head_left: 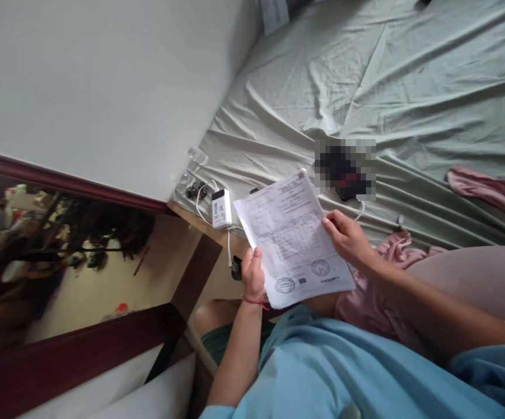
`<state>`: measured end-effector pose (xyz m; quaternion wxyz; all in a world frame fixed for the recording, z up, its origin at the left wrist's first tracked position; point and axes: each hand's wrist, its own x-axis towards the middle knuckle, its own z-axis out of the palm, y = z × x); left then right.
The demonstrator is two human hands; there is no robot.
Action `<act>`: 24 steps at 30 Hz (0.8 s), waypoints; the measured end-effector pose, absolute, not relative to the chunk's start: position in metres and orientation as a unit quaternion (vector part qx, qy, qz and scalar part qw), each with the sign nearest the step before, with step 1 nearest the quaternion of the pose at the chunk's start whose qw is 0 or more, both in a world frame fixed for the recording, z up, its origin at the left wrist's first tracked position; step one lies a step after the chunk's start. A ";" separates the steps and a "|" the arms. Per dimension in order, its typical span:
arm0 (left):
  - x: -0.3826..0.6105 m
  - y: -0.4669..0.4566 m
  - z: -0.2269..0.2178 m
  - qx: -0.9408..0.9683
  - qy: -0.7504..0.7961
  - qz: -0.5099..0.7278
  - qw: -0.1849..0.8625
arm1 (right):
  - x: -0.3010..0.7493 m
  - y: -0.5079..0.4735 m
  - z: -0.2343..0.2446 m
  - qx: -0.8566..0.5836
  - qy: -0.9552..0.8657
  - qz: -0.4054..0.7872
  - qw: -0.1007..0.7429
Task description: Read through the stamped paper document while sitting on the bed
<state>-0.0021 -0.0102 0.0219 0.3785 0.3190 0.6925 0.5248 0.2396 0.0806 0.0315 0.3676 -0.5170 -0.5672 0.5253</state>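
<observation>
Paper sheet [294, 235]: white, grey-black print, two round blue-grey stamps near its lower edge. Bed sheet [409, 87]: pale grey-green, plain, creased. Power bank [221, 208] at the bed's edge: white, black end, white cable. Wrist string [256, 301] on left hand [253, 272]: red. Shirt [344, 366]: light blue. Cloth [492, 192] toward the bed's right edge: pink. Wall [104, 87]: plain white. Frame trim [60, 180]: dark maroon.

Soft, even daylight (left edge blurred), frame tilted sideways.
</observation>
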 end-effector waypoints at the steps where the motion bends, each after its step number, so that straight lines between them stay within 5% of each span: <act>1: -0.002 -0.010 0.020 0.306 0.691 0.534 0.379 | 0.240 0.080 0.031 -0.516 -0.579 0.511 0.370; 24: 0.002 -0.012 0.000 0.299 0.688 0.560 0.353 | 0.245 0.079 0.038 -0.568 -0.648 0.412 0.296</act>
